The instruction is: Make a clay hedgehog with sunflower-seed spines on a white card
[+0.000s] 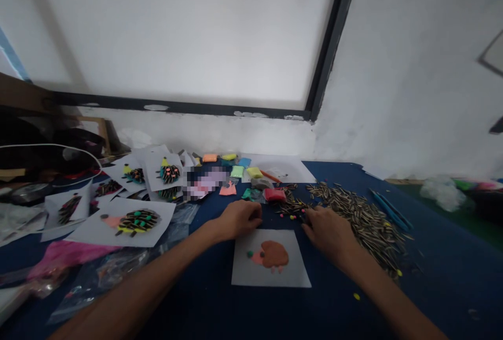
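A white sheet of paper (243, 274) lies in front of me, bearing a flat clay hedgehog (277, 254) with a brown body, pink snout and feet, and a green nose. At the sheet's upper left edge rests my left hand (239, 219), its fingers curled inward; whatever they may hold is hidden. My right hand (328, 232) reaches to the near left side of a heap of striped sunflower seeds (365, 219). Its thumb and forefinger are apart, close to the loose seeds and some small pink and yellow clay balls (293, 217).
Finished seed-covered hedgehog cards (163, 238) overlap at the left, beside clear plastic bags (98, 282). Coloured clay packs, including a red one (274, 195), lie behind my hands. Blue tweezers-like tool (391, 210) sits right of the seeds. A white wall (275, 138) borders the blue table.
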A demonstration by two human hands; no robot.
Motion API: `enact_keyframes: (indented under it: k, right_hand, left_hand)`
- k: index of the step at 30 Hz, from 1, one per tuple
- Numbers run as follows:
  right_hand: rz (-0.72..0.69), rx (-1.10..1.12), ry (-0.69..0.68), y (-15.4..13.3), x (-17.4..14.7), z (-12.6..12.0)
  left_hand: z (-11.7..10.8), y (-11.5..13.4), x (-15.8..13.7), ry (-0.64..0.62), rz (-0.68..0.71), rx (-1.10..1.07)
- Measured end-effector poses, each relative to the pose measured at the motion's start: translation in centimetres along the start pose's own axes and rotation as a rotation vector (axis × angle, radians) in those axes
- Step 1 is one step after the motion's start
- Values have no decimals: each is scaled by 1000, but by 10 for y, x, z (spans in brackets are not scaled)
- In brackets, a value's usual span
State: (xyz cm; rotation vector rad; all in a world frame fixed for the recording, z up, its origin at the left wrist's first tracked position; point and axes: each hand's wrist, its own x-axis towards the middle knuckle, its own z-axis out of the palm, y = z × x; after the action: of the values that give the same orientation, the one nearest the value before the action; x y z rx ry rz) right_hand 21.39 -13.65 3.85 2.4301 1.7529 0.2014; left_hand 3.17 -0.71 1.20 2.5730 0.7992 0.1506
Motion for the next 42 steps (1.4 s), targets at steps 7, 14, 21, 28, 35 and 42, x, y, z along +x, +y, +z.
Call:
enact_keyframes:
  k: [7, 14, 21, 28, 35, 42]
  right_hand:
    - [26, 20, 102, -1, 0, -4]
    - [-170, 67, 97, -26, -1, -4]
    - [-46, -14, 35, -18, -1, 0]
    - [139, -62, 4, 4, -3, -15]
    - [12, -2, -32, -10, -3, -8]
    - [157, -67, 36, 15, 1, -2]
  left_hand:
    - [2, -3, 2, 5, 1, 14]
    - [1, 0, 0, 22, -3, 34]
    - [1, -1, 0, 19, 1, 35]
    - [-2, 2, -1, 0, -4, 34]
    - [-1, 1, -1, 0, 5, 38]
    - [-3, 2, -1, -3, -2, 40]
